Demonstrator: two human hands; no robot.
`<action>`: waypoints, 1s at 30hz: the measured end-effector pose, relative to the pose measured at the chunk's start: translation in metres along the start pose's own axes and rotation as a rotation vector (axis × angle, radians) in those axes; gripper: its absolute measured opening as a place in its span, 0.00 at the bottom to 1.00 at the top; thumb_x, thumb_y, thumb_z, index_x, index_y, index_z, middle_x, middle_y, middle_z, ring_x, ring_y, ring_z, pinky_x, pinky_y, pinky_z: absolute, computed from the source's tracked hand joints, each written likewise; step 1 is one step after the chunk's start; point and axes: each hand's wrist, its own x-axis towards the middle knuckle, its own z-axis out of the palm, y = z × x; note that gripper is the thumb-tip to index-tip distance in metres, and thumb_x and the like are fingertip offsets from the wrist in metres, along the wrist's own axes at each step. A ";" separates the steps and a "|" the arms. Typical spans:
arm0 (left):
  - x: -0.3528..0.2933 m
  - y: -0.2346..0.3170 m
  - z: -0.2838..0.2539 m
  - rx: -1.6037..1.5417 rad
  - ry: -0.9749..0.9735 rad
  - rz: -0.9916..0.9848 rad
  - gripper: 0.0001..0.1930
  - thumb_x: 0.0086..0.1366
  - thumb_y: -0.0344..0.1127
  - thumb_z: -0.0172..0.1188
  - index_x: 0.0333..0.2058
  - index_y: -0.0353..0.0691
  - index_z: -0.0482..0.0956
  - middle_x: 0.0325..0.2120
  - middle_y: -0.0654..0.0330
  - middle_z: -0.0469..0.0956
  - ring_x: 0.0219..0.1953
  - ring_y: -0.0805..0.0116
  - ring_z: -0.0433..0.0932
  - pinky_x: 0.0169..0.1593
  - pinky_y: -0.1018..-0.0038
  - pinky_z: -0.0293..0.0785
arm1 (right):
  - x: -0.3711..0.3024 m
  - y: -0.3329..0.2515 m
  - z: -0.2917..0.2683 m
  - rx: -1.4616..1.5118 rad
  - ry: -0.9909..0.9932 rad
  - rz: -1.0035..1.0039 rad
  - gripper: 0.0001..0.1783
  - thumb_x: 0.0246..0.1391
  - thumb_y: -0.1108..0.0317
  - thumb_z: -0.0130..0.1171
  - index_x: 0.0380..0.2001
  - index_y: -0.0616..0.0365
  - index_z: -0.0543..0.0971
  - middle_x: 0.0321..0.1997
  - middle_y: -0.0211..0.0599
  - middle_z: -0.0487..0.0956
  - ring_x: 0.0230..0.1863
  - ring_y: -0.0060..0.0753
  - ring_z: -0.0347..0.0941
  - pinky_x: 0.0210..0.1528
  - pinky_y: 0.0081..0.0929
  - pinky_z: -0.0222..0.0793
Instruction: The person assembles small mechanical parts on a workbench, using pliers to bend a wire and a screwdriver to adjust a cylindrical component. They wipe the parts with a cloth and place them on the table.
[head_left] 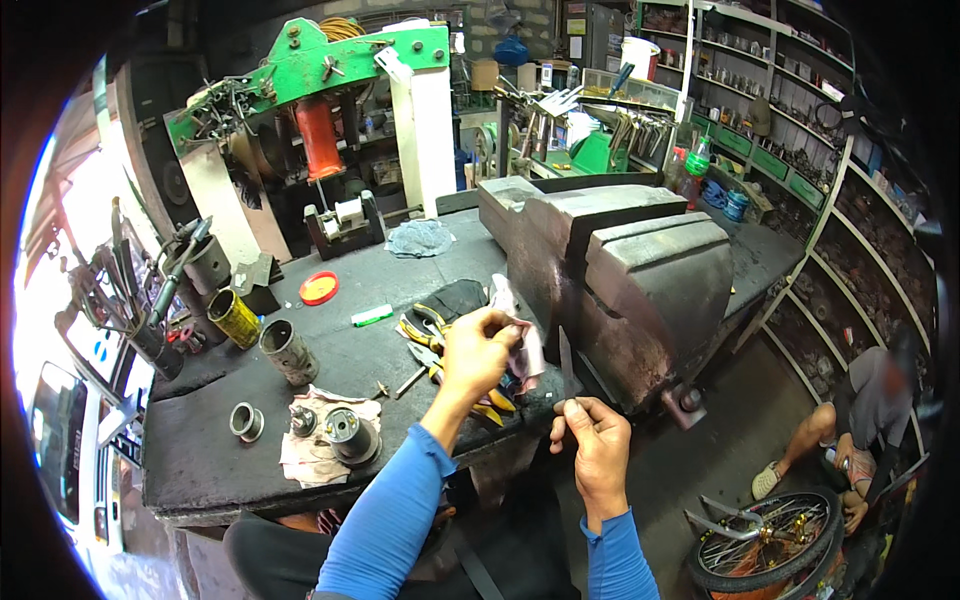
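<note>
My left hand [475, 350] is closed on a crumpled pinkish-white rag [528, 362], which hangs beside the large bench vise [640, 270]. To its right, my right hand [594, 440] grips the lower end of a narrow pointed metal blade [566, 362]. The blade points up in front of the vise; whether it is a file or a knife I cannot tell. Beneath and beside my left hand lie yellow-and-black pliers [425, 322]. A metal cylinder part [352, 436] and a smaller fitting [303, 420] rest on a stained cloth [310, 466] at the bench's near edge.
The dark workbench [220, 400] also carries a ring [246, 422], a metal sleeve [288, 352], a yellow sleeve [234, 318], a red lid [319, 288] and a blue rag [420, 238]. A green press [300, 60] stands behind. A person [870, 410] crouches by a bicycle wheel [765, 545] at lower right.
</note>
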 end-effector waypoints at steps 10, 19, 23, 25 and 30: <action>-0.021 -0.014 -0.015 -0.477 0.107 -0.152 0.12 0.62 0.18 0.74 0.43 0.34 0.84 0.37 0.58 0.89 0.38 0.73 0.86 0.45 0.72 0.83 | 0.050 0.037 0.055 -0.166 -0.148 0.136 0.13 0.76 0.67 0.60 0.36 0.60 0.86 0.24 0.22 0.79 0.20 0.11 0.67 0.21 0.16 0.61; 0.002 -0.036 0.005 -0.685 0.182 -0.296 0.12 0.59 0.12 0.71 0.33 0.35 0.78 0.32 0.59 0.83 0.35 0.68 0.83 0.42 0.68 0.83 | 0.044 0.025 0.040 -0.384 -0.149 0.023 0.12 0.74 0.69 0.60 0.35 0.62 0.86 0.22 0.21 0.75 0.19 0.12 0.63 0.22 0.18 0.55; 0.014 -0.062 -0.011 -0.295 0.315 -0.218 0.18 0.56 0.17 0.74 0.26 0.41 0.70 0.25 0.64 0.76 0.28 0.73 0.76 0.33 0.69 0.77 | 0.007 0.003 0.027 -0.371 -0.174 0.176 0.12 0.73 0.69 0.62 0.35 0.66 0.85 0.23 0.24 0.75 0.22 0.13 0.65 0.22 0.20 0.56; 0.019 -0.056 -0.006 -0.201 0.284 -0.172 0.15 0.58 0.18 0.73 0.31 0.38 0.73 0.30 0.61 0.81 0.33 0.72 0.81 0.38 0.71 0.80 | -0.018 -0.003 0.003 -0.275 -0.118 0.228 0.11 0.73 0.69 0.62 0.38 0.67 0.85 0.23 0.26 0.75 0.22 0.14 0.65 0.22 0.18 0.59; -0.005 -0.017 -0.019 0.056 0.018 -0.060 0.17 0.68 0.29 0.70 0.55 0.34 0.86 0.42 0.51 0.91 0.44 0.64 0.89 0.53 0.65 0.84 | -0.038 -0.017 -0.005 -0.160 -0.108 0.186 0.10 0.73 0.68 0.64 0.41 0.66 0.86 0.24 0.25 0.76 0.23 0.13 0.67 0.24 0.16 0.60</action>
